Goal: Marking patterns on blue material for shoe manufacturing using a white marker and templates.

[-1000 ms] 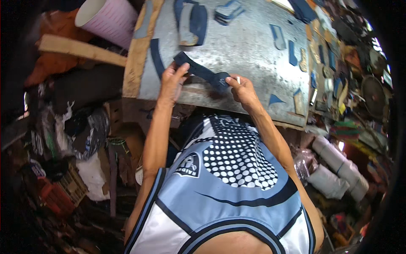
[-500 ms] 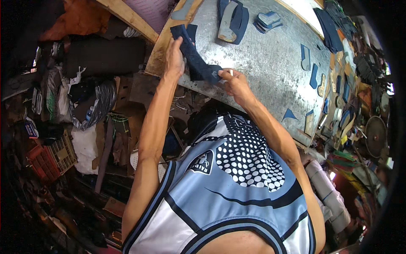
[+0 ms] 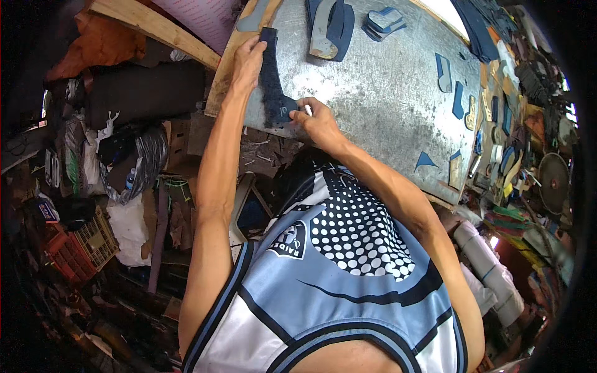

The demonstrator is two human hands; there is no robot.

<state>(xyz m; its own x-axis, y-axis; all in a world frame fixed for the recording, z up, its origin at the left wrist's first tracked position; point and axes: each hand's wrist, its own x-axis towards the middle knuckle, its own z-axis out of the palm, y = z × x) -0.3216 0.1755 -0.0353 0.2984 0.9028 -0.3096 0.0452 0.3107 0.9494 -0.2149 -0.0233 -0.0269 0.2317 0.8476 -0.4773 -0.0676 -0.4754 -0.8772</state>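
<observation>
Navy strip (image 3: 270, 78), likely light and pliable, best held at its ends. My left hand (image 3: 248, 61) pinches the top, my right hand (image 3: 318, 122) the bottom.

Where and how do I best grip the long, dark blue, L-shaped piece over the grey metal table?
Take the dark blue L-shaped piece by both ends: left hand from the left at the far, narrow end, right hand from the right at the near, toe-like end. It looks long and thin, so two holds would likely keep it from folding.
</observation>
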